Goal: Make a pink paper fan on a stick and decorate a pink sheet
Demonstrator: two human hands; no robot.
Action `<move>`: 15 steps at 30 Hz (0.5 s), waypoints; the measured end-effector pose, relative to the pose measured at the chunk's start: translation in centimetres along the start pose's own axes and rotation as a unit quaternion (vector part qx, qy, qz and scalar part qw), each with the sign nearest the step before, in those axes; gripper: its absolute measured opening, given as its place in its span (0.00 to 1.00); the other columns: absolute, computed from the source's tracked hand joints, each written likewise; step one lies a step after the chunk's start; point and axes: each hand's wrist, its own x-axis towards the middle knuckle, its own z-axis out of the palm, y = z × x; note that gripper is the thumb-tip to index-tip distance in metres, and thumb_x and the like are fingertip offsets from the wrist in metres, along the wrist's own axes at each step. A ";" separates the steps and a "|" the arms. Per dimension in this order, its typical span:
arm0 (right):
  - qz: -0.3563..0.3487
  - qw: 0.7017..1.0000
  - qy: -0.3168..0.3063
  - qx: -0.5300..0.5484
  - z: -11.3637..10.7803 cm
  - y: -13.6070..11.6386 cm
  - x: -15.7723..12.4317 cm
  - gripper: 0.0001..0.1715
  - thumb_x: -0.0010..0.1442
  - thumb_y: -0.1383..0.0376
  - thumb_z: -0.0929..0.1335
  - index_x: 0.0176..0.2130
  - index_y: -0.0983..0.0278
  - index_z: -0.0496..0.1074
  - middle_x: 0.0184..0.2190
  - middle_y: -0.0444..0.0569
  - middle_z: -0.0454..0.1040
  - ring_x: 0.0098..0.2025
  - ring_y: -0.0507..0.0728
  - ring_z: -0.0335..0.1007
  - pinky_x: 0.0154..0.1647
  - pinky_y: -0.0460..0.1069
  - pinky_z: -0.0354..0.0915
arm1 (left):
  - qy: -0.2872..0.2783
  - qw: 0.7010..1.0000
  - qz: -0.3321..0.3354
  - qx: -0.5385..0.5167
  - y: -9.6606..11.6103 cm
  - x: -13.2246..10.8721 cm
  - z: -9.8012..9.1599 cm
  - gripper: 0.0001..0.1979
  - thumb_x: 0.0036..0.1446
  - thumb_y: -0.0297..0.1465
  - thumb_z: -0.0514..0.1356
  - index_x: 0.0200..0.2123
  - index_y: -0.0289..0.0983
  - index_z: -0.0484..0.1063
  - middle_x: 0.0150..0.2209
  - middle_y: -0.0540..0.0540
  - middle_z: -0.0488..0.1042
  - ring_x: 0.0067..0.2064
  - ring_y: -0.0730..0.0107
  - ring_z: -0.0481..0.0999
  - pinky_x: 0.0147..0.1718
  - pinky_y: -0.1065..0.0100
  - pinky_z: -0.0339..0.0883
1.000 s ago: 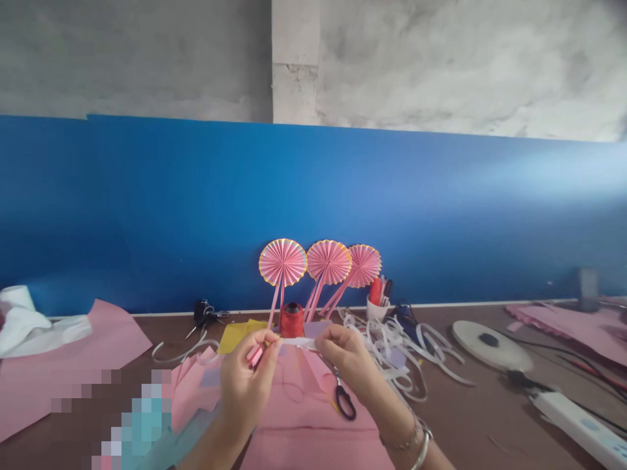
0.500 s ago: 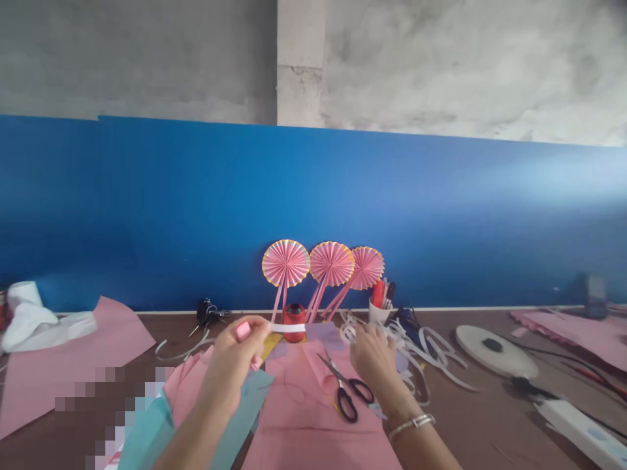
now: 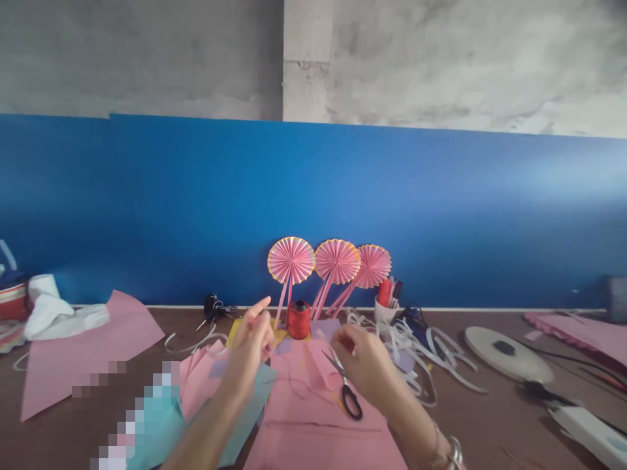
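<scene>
My left hand (image 3: 249,346) is raised over pink and teal paper (image 3: 255,405), its index finger stretched out and the other fingers curled. What those fingers hold, if anything, is hidden. To the right, my right hand (image 3: 360,356) has its fingers pinched together above the black-handled scissors (image 3: 351,401) and partly covers them; I cannot make out anything between its fingertips. The scissors lie on a pink paper sheet (image 3: 318,444). A red thread spool (image 3: 298,320) stands between the hands, further back.
Three pink pleated paper rosettes (image 3: 290,260) with ribbon tails lean against the blue partition (image 3: 196,196). Curled white strips (image 3: 416,352) and a cup of pens (image 3: 385,309) are at the right, near a round pale disc (image 3: 509,354) and a white power strip (image 3: 588,434). Pink paper (image 3: 93,359) lies left.
The white strip and pink piece seen at my left hand no longer show, and its index finger now stretches out. My right hand has moved from the white strips toward me, over the scissors.
</scene>
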 end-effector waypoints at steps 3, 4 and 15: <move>0.052 0.979 -0.064 0.184 0.4 -0.8 -0.2 0.10 0.52 0.59 0.66 0.25 0.63 0.66 0.22 0.44 0.68 0.24 0.52 0.59 0.26 0.46 0.54 | -0.042 0.998 -0.024 -0.051 0.0 0.0 -0.1 0.20 0.54 0.47 0.55 0.38 0.36 0.70 0.18 0.57 0.57 0.22 0.75 0.60 0.24 0.72 0.57; 0.070 0.960 -0.091 0.256 0.8 -1.3 -0.4 0.12 0.53 0.56 0.67 0.27 0.63 0.66 0.23 0.44 0.69 0.25 0.51 0.60 0.27 0.46 0.55 | -0.068 0.997 -0.023 -0.039 -0.2 -0.3 0.0 0.20 0.55 0.48 0.53 0.36 0.36 0.70 0.19 0.55 0.60 0.22 0.74 0.61 0.24 0.71 0.58; 0.122 0.880 -0.109 0.446 3.1 -3.0 -1.8 0.14 0.51 0.57 0.71 0.27 0.64 0.67 0.23 0.43 0.67 0.27 0.50 0.61 0.30 0.45 0.57 | -0.141 0.989 -0.040 -0.021 -1.3 -1.5 0.8 0.20 0.56 0.48 0.53 0.34 0.37 0.72 0.34 0.45 0.74 0.30 0.68 0.71 0.31 0.66 0.65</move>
